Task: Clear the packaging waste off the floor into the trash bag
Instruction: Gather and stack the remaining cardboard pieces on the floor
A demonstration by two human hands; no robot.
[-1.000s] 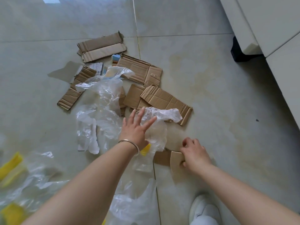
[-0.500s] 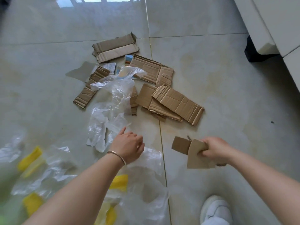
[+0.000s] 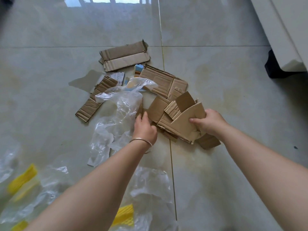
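Lower left of frame: clear plastic w/ yellow strips (image 3: 23, 179) lies on the floor (image 3: 50, 30). That's probably your trash bag or more film, can't tell which. Either way it's light, limp and slippery; bunch it in a fist rather than pinching one edge.

Left of centre: a long corrugated strip (image 3: 93, 100) lies flat, and above it a folded cardboard piece (image 3: 125, 55) sits apart from the rest. Both look stiff and light. Take them by a long edge, thumb under, since flat card on smooth tile is hard to lift from the middle.

Centre: crumpled clear film (image 3: 120, 105) is draped over the pile. It'll drag other scraps along, so gather it into a ball first.

Your left hand (image 3: 145, 127) is down at the near edge of the flat cardboard stack (image 3: 158, 109), fingers curled loosely toward it. I can't tell if it has hold of anything yet.

Right of centre: your right hand (image 3: 208, 122) is closed on two or three cardboard offcuts (image 3: 188, 119), thumb on top, held just above the stack. Further up, another creased panel (image 3: 163, 80) lies flat.

Stack stiff pieces together and carry as one wad; loose bits slip out sideways.
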